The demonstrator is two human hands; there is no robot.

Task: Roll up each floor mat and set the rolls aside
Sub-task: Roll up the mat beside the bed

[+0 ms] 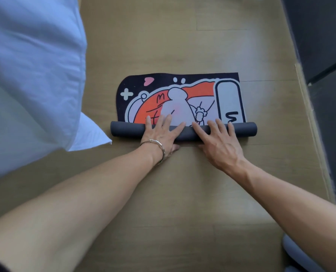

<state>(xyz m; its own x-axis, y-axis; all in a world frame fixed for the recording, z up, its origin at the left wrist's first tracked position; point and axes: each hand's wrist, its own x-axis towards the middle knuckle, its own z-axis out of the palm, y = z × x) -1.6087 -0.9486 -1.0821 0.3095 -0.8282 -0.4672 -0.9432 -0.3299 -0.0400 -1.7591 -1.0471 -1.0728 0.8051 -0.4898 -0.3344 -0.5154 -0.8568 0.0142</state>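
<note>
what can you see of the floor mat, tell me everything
The floor mat lies on the wooden floor, partly rolled: its near part is a dark grey, rubbery-looking roll, its far part flat, showing a cartoon print in black, orange, white and pink. The left hand and right hand press on the roll, fingers straight.

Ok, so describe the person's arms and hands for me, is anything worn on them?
The left forearm and right forearm are bare, with no sleeves over them. The left hand has a slim silver-coloured bangle at its wrist. The right hand wears nothing: no ring, watch or glove shows. A dark patch at the lower left corner may be a sleeve edge; too little shows to tell.
</note>
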